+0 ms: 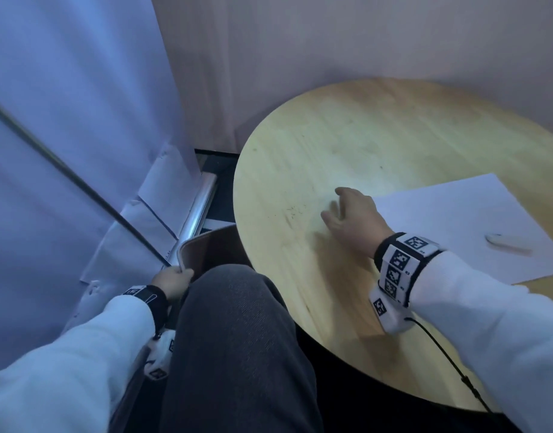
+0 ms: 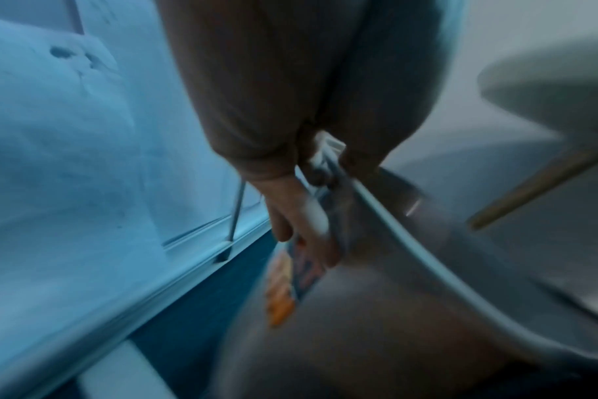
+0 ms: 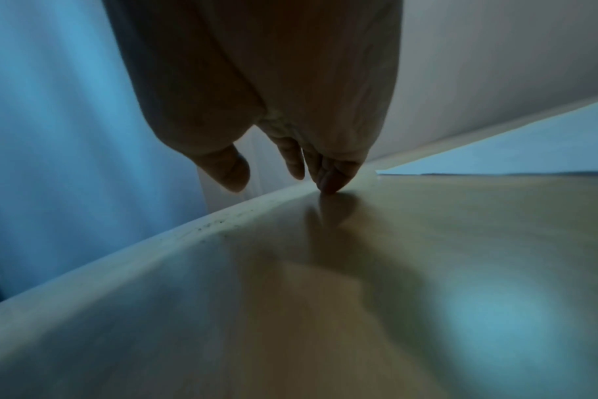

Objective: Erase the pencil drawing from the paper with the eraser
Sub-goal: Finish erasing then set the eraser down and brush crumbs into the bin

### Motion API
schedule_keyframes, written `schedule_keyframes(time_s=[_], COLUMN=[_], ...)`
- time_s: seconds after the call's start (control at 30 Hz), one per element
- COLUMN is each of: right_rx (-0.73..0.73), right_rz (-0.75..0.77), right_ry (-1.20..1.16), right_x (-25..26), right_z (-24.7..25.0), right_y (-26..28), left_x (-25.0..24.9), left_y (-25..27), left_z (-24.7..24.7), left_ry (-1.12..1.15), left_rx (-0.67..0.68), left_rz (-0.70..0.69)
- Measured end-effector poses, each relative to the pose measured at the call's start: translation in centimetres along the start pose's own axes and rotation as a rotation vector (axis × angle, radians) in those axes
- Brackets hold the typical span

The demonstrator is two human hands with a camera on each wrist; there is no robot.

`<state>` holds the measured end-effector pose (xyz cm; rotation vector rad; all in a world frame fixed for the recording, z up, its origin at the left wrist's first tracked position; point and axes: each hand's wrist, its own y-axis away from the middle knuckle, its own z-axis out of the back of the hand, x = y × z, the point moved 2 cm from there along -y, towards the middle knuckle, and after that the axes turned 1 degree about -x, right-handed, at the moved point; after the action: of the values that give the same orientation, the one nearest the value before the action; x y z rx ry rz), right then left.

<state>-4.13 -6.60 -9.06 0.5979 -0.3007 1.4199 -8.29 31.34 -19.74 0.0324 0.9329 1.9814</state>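
Note:
A white sheet of paper [image 1: 456, 220] lies at the right of the round wooden table [image 1: 331, 135]; I make out no pencil marks on it. A blurred whitish eraser [image 1: 506, 243] rests on the sheet near its right edge. My right hand [image 1: 347, 214] sits on the bare wood just left of the paper and holds nothing. In the right wrist view its fingertips [image 3: 326, 186] touch the table [image 3: 393, 270] beside the paper's corner [image 3: 529, 151]. My left hand [image 1: 173, 278] is down by my thigh and grips the chair seat's edge [image 1: 187, 245].
Dark crumbs [image 1: 292, 210] speckle the wood left of my right hand. Pale sheeting [image 1: 65, 120] and a metal rail [image 1: 200, 204] fill the left side. My grey-trousered leg [image 1: 237, 339] lies between chair and table. Something orange and blue [image 2: 284, 283] shows blurred under my left hand [image 2: 291, 216].

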Motion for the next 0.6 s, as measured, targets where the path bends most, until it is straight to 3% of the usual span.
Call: schedule_keyframes(time_s=[0.1,0.27,0.43,0.6], right_rx=[0.013,0.052,0.051,0.133], right_rz=[-0.02,0.024,0.085,-0.003], right_ry=[-0.017,0.1,0.292,0.48], right_x=[0.1,0.5,0.5,1.2], right_z=[0.3,0.0,-1.1,-2.4], right_y=[0.0,0.3,-0.5,-3.1], left_x=[-2.3,-3.6,-3.9,-3.6], left_y=[2.7,5.7,5.6,5.1], left_z=[2.2,5.7,7.5,7.4], left_ry=[0.129,0.436,0.567,0.567], left_rx=[-0.114,-0.164,-0.094,-0.047], left_rz=[-0.012,-0.033,-0.051,-0.056])
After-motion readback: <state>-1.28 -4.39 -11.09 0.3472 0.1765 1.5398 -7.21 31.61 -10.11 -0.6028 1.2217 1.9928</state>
